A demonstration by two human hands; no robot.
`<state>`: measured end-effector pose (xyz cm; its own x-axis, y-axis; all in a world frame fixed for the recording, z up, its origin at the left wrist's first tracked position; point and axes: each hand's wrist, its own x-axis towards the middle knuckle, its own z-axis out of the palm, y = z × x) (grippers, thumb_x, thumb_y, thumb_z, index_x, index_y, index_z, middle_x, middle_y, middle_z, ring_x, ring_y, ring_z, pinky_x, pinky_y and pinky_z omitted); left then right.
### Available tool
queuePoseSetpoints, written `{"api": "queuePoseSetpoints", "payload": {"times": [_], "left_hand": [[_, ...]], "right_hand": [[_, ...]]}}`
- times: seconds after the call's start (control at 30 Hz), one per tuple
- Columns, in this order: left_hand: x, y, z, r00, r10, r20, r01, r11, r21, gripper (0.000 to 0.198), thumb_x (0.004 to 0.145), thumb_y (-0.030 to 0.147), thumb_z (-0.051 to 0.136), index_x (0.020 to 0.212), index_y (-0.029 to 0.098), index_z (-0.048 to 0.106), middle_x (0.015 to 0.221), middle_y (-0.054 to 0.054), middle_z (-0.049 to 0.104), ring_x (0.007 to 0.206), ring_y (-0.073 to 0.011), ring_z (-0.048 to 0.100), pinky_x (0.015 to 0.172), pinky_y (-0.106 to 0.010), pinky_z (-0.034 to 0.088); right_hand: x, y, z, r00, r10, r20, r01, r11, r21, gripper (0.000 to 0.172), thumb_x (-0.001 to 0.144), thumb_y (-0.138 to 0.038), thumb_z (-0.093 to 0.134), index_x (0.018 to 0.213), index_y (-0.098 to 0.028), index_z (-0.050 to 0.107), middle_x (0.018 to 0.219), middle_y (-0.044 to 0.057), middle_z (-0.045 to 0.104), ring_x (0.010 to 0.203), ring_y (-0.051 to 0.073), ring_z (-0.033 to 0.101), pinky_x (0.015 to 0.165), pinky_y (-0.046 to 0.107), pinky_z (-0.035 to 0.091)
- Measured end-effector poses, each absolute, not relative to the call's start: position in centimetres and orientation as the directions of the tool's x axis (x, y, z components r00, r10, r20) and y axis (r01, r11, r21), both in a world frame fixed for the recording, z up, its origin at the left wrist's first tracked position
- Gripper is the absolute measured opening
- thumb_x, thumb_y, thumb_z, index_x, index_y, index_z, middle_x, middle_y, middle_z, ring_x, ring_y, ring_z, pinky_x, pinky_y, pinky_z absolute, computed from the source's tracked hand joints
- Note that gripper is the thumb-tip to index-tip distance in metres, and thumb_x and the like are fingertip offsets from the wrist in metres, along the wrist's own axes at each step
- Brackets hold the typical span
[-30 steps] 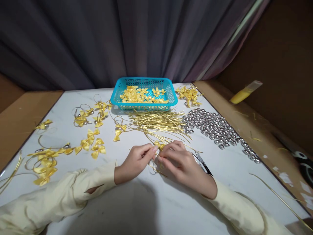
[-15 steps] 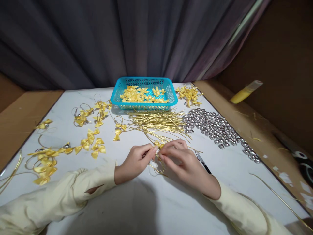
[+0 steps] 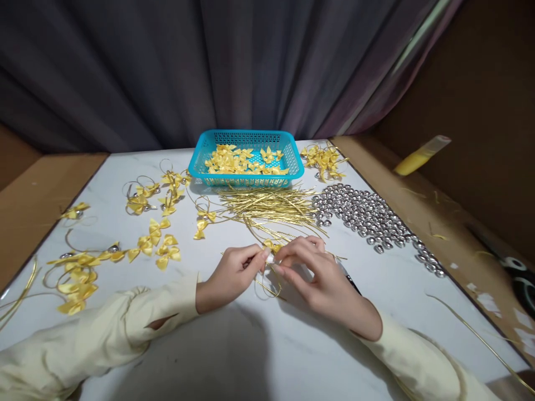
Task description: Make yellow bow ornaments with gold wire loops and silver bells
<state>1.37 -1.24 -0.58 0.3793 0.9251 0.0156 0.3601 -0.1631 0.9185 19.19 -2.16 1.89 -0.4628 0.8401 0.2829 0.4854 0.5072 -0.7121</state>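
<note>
My left hand (image 3: 238, 275) pinches a gold cord near a yellow ribbon bow (image 3: 272, 245), thumb against forefinger. Close by on the right, my right hand (image 3: 320, 275) has its thumb and forefinger brought together at the same cord. A loop of the gold cord (image 3: 267, 289) hangs below the fingertips, over the white table. The fingers partly hide the bow and the spot where the cord meets it. Beyond the hands lies a pile of gold cords (image 3: 271, 206). A dark-handled tool (image 3: 350, 278) shows partly behind my right hand.
A turquoise basket (image 3: 246, 178) of yellow bows stands at the back. Many shiny silver beads (image 3: 363, 211) spread to the right. Bows with cord loops (image 3: 79, 278) lie on the left, and another heap (image 3: 324, 161) sits back right. Scissors (image 3: 516, 273) rest at the right edge.
My right hand has shifted very slightly right, its fingers rising a little at the cord. My left hand keeps its pinch in place.
</note>
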Motion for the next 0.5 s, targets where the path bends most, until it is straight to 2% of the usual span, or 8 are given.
{"api": "queuePoseSetpoints", "payload": {"times": [0.17, 0.23, 0.33, 0.4, 0.5], "left_hand": [[1.22, -1.4, -0.59, 0.38, 0.924, 0.034, 0.358, -0.181, 0.916, 0.033, 0.088, 0.03, 0.04, 0.058, 0.015, 0.044, 0.051, 0.006, 0.036, 0.049, -0.0075, 0.032, 0.049, -0.02, 0.027], [1.13, -1.43, -0.57, 0.396, 0.917, 0.04, 0.333, -0.184, 0.925, 0.033, 0.089, 0.03, 0.04, 0.06, 0.015, 0.045, 0.051, 0.006, 0.036, 0.049, -0.0073, 0.032, 0.049, -0.02, 0.027], [1.04, -1.37, -0.59, 0.439, 0.897, 0.047, 0.273, -0.182, 0.945, 0.032, 0.09, 0.03, 0.039, 0.062, 0.015, 0.047, 0.052, 0.006, 0.035, 0.048, -0.0071, 0.032, 0.048, -0.02, 0.027], [0.99, -1.32, -0.65, 0.458, 0.888, 0.047, 0.235, -0.172, 0.957, 0.032, 0.09, 0.03, 0.039, 0.063, 0.015, 0.047, 0.052, 0.006, 0.034, 0.049, -0.007, 0.032, 0.048, -0.02, 0.027], [0.91, -1.3, -0.76, 0.461, 0.887, 0.035, 0.197, -0.14, 0.97, 0.032, 0.091, 0.031, 0.039, 0.064, 0.015, 0.046, 0.053, 0.006, 0.032, 0.049, -0.0071, 0.03, 0.048, -0.02, 0.026]], "right_hand": [[19.19, -2.05, 2.22, -0.425, 0.884, 0.197, 0.484, 0.405, -0.776, 0.005, 0.083, -0.017, 0.056, 0.086, -0.019, 0.052, 0.069, -0.001, 0.064, 0.072, 0.016, 0.055, 0.077, 0.034, 0.033], [19.18, -1.87, 2.54, -0.432, 0.899, 0.076, 0.431, 0.279, -0.858, 0.004, 0.086, -0.023, 0.051, 0.088, -0.02, 0.052, 0.065, -0.001, 0.064, 0.07, 0.016, 0.056, 0.074, 0.033, 0.035], [19.19, -1.54, 2.85, -0.495, 0.859, -0.13, 0.225, -0.018, -0.974, 0.016, 0.092, -0.03, 0.04, 0.101, -0.02, 0.049, 0.058, -0.003, 0.063, 0.059, 0.015, 0.058, 0.063, 0.029, 0.04], [19.24, -1.39, 2.85, -0.544, 0.811, -0.216, 0.126, -0.176, -0.976, 0.021, 0.092, -0.03, 0.039, 0.107, -0.018, 0.047, 0.051, -0.005, 0.059, 0.05, 0.013, 0.056, 0.057, 0.026, 0.041], [19.34, -1.33, 2.68, -0.593, 0.75, -0.294, 0.122, -0.277, -0.953, 0.023, 0.089, -0.028, 0.046, 0.108, -0.016, 0.049, 0.043, -0.007, 0.054, 0.041, 0.009, 0.05, 0.051, 0.022, 0.039]]}}
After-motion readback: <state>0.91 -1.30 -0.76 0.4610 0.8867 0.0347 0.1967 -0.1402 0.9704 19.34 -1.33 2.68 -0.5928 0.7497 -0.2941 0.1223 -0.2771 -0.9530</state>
